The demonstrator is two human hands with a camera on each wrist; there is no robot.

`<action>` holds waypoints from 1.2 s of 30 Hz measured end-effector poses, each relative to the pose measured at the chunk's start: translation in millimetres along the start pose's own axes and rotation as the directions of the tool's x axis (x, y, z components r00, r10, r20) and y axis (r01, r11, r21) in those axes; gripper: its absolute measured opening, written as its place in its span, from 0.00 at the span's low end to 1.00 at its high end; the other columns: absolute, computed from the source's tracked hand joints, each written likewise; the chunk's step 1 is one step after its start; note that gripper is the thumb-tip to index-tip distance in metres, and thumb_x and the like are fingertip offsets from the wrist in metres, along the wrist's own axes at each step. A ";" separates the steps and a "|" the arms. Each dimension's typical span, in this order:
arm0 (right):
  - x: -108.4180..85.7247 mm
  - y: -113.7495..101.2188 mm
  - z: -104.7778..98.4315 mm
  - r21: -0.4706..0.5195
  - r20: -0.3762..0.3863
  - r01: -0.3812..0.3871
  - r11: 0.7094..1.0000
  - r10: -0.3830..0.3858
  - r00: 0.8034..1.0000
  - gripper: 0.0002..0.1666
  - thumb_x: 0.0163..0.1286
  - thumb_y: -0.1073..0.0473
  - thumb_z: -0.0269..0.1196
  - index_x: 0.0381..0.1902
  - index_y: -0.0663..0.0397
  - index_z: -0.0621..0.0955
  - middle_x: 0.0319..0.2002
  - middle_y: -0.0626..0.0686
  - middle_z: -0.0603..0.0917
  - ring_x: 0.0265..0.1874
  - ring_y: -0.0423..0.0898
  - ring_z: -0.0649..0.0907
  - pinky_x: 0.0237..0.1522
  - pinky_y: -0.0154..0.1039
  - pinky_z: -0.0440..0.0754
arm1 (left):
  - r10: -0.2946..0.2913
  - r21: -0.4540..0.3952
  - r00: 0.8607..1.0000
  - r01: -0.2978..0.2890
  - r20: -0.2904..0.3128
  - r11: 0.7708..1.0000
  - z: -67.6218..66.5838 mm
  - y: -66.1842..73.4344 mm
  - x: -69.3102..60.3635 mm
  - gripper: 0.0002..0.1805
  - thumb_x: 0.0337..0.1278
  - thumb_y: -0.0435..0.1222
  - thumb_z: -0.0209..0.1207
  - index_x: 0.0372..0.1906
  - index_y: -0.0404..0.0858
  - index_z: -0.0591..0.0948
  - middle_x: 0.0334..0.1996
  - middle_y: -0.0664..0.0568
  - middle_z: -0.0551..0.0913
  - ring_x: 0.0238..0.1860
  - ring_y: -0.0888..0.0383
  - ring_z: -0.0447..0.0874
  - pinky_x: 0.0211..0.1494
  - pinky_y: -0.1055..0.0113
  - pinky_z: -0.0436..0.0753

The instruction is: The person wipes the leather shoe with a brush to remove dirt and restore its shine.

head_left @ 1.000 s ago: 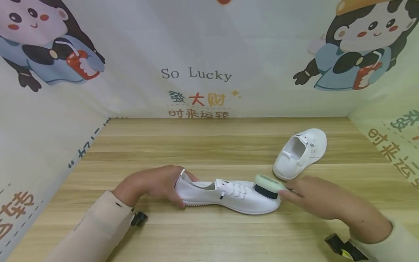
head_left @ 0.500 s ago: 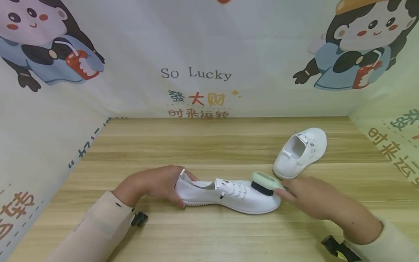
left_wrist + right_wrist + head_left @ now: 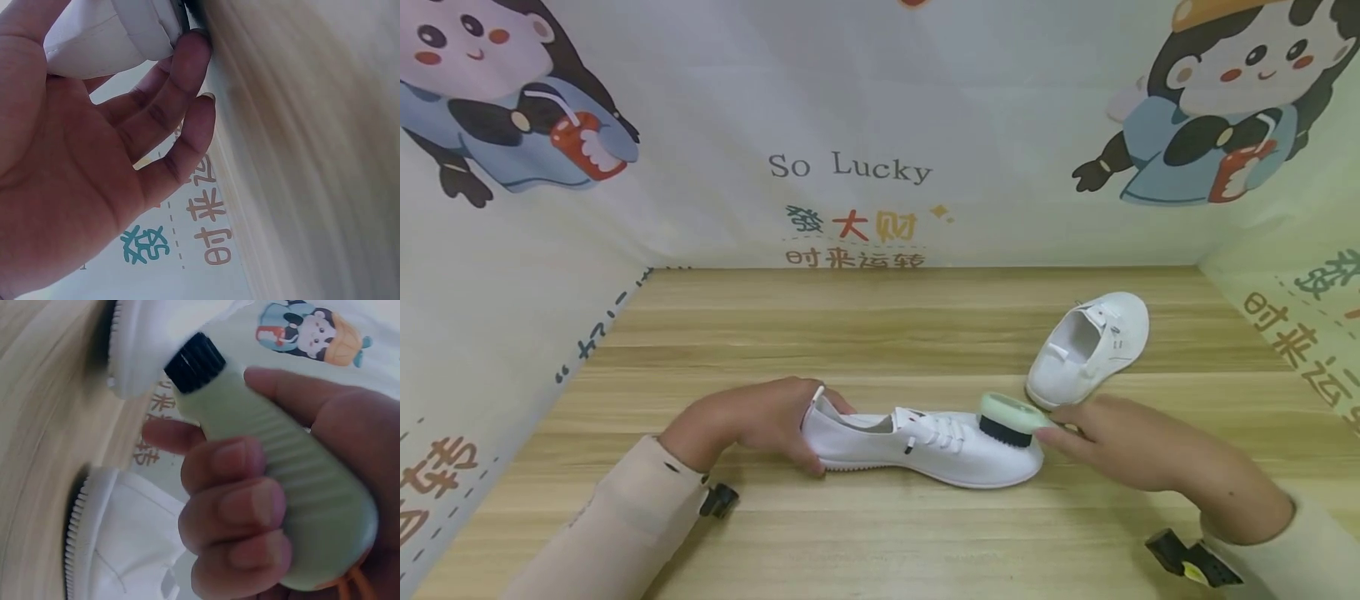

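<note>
A white lace-up shoe (image 3: 865, 446) lies sideways at the middle of the table, toe to the right. My left hand (image 3: 775, 423) grips its heel, thumb on the near side and fingers round the far side. In the left wrist view the heel (image 3: 100, 40) sits between thumb and fingers. My right hand (image 3: 1120, 442) holds a pale green brush (image 3: 1011, 410) by its handle, black bristles down against the toe. The right wrist view shows fingers curled round the ribbed handle (image 3: 300, 481), with the bristles (image 3: 195, 362) beside the white shoe.
A second white shoe (image 3: 1086, 350) stands behind my right hand, toe pointing away to the right. The wood-grain table (image 3: 850, 333) is bounded by printed cloth walls (image 3: 1000, 167) at the back and both sides.
The brush and right hand shifted slightly left and up along the toe, then a little back to the right. The left hand and both shoes keep their places.
</note>
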State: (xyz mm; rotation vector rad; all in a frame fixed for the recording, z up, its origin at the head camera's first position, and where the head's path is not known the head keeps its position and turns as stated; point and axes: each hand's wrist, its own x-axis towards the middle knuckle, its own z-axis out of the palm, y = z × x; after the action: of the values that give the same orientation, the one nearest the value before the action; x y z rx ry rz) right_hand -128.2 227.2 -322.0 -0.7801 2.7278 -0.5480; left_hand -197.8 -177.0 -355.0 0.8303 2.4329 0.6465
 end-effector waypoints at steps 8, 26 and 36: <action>3.6 4.0 -0.5 -0.034 -0.016 -0.045 0.998 0.044 0.999 0.19 0.78 0.41 0.51 0.34 0.45 0.79 0.21 0.40 0.68 0.23 0.35 0.71 0.30 0.34 0.70 | 0.052 -0.039 0.999 -0.052 -0.012 0.998 3.1 3.3 -4.6 0.33 0.36 0.36 0.77 0.54 0.52 0.77 0.47 0.62 0.82 0.44 0.60 0.79 0.51 0.62 0.77; 30.7 -8.6 11.0 -0.068 -0.164 0.113 0.991 -0.123 0.979 0.20 0.76 0.42 0.55 0.57 0.41 0.82 0.48 0.41 0.88 0.46 0.39 0.86 0.49 0.46 0.83 | 0.204 0.040 0.962 -0.200 -0.181 0.979 6.2 5.5 1.0 0.43 0.41 0.34 0.78 0.67 0.48 0.71 0.59 0.59 0.78 0.63 0.58 0.75 0.70 0.55 0.72; 64.2 -42.0 18.3 -0.161 -0.162 0.147 0.976 -0.173 0.971 0.25 0.74 0.38 0.56 0.60 0.42 0.80 0.50 0.45 0.87 0.50 0.47 0.86 0.52 0.50 0.83 | 0.231 0.071 0.953 -0.221 -0.198 0.973 4.3 2.4 0.0 0.39 0.41 0.35 0.78 0.63 0.52 0.76 0.58 0.62 0.80 0.60 0.61 0.78 0.66 0.57 0.76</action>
State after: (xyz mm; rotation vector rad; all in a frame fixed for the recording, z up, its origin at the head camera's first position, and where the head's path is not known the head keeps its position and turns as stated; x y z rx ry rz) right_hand -156.0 153.7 -329.5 -1.0440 2.9105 -0.4705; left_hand -194.2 -174.2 -357.0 1.1248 2.5668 0.7952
